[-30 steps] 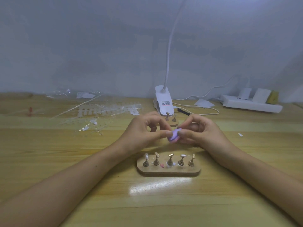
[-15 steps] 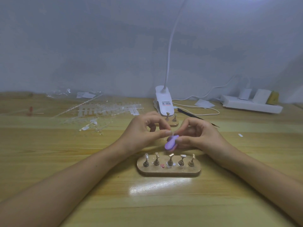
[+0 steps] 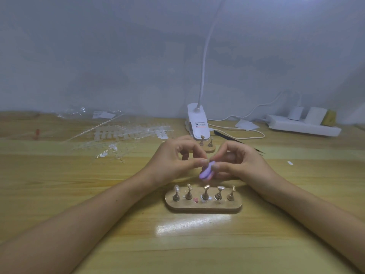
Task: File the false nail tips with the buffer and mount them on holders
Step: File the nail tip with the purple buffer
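My left hand (image 3: 173, 161) pinches a small nail tip (image 3: 207, 160) between thumb and forefinger; the tip is mostly hidden. My right hand (image 3: 239, 162) holds a purple oval buffer (image 3: 206, 171), which tilts down to the left and touches the tip. Just below both hands lies an oval wooden base (image 3: 203, 207) with several small metal holders (image 3: 205, 192) standing in a row, some with a tip on top. A second wooden base (image 3: 209, 149) with two holders sits behind my hands.
Clear strips of nail tips (image 3: 126, 135) lie scattered at the back left. A white clip lamp (image 3: 197, 123) stands behind the hands, its cable running right to a white power strip (image 3: 304, 125). A black tool (image 3: 227, 135) lies right of the lamp.
The buffer has swung from lying flat between the fingertips to tilting downward against the tip. Both hands stay in nearly the same place.
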